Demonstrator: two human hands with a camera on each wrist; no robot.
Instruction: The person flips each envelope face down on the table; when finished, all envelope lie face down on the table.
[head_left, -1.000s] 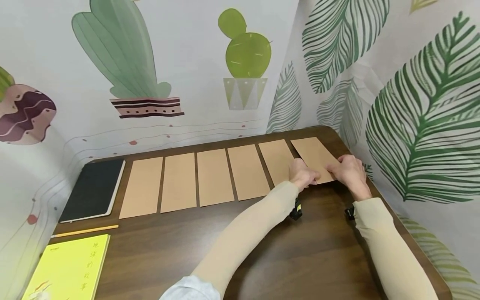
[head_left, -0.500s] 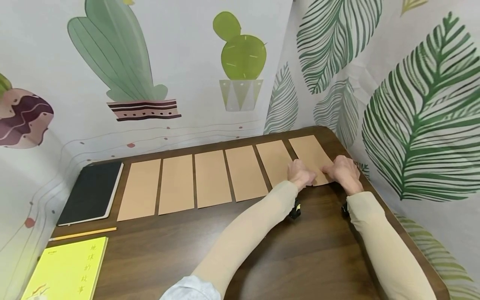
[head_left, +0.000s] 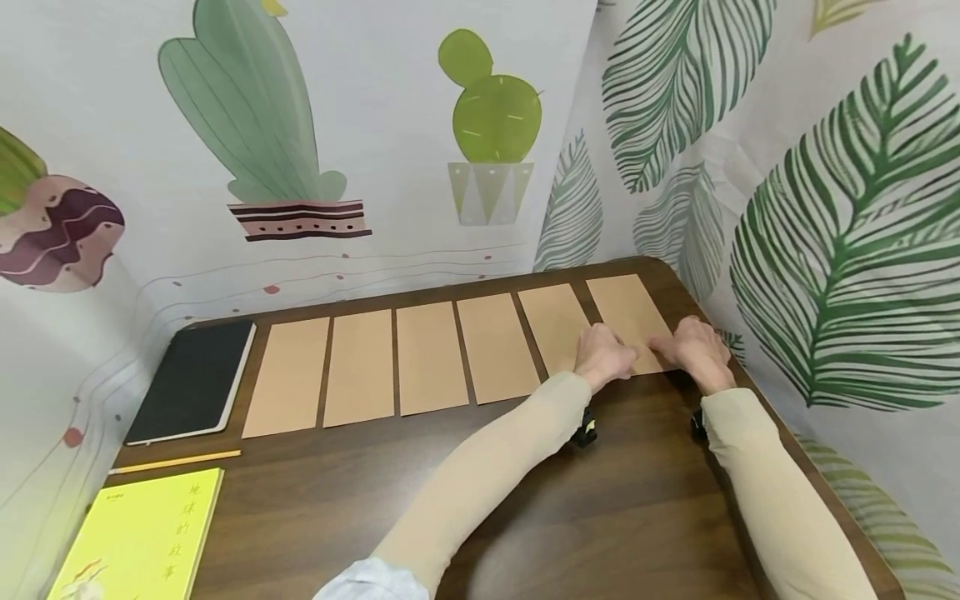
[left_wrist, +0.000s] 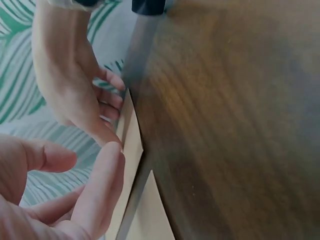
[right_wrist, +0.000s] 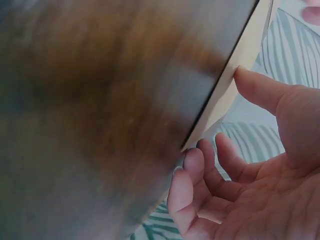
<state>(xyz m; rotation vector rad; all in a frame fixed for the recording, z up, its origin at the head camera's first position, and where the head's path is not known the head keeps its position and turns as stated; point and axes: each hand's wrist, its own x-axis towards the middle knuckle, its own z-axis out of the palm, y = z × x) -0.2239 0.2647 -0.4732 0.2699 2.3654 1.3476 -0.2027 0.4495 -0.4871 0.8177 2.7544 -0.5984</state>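
Observation:
A rightmost brown paper sheet (head_left: 627, 310) lies on the dark wooden table (head_left: 600, 517), the last in a row of several matching sheets. My left hand (head_left: 604, 353) is at its near left corner, partly over the neighbouring brown sheet (head_left: 553, 321). In the left wrist view, the left thumb stands apart from the fingers, and a fairly straight finger reaches the sheet. My right hand (head_left: 696, 346) is at the near right corner. Its thumb (right_wrist: 257, 90) presses on the sheet in the right wrist view, while its other fingers bend loosely beside the edge without clearly gripping.
At the left end of the row lies a black notebook (head_left: 191, 379). Nearer are a yellow pencil (head_left: 176, 462) and a yellow book (head_left: 138, 533). Patterned cloth walls (head_left: 397, 125) border the table's back, left and right sides.
The near edge of the rightmost sheet, slightly raised between both hands earlier, now lies flat on the table. The hands have stayed at its near corners with fingers eased.

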